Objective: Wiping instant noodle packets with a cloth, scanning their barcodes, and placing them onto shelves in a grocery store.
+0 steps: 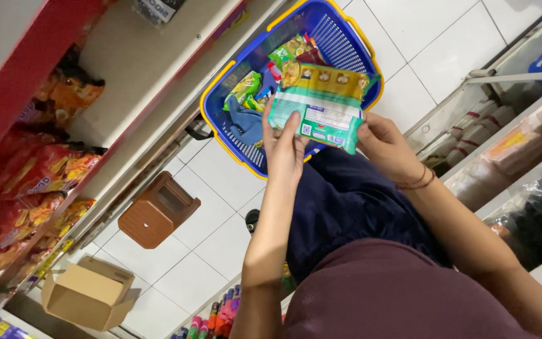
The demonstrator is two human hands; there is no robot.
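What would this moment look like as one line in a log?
left hand: holds green snack packet | right hand: holds packet's other end | below: blue basket with packets, white tile floor

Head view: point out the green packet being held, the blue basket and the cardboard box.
green packet (pixel 324 107), head view, middle of its back face.
blue basket (pixel 340 37), head view, slotted side wall.
cardboard box (pixel 86 301), head view, its outer side wall.

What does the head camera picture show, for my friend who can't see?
Two hands, left hand and right hand, hold a green snack packet above a blue basket of groceries on a white tiled shop floor.
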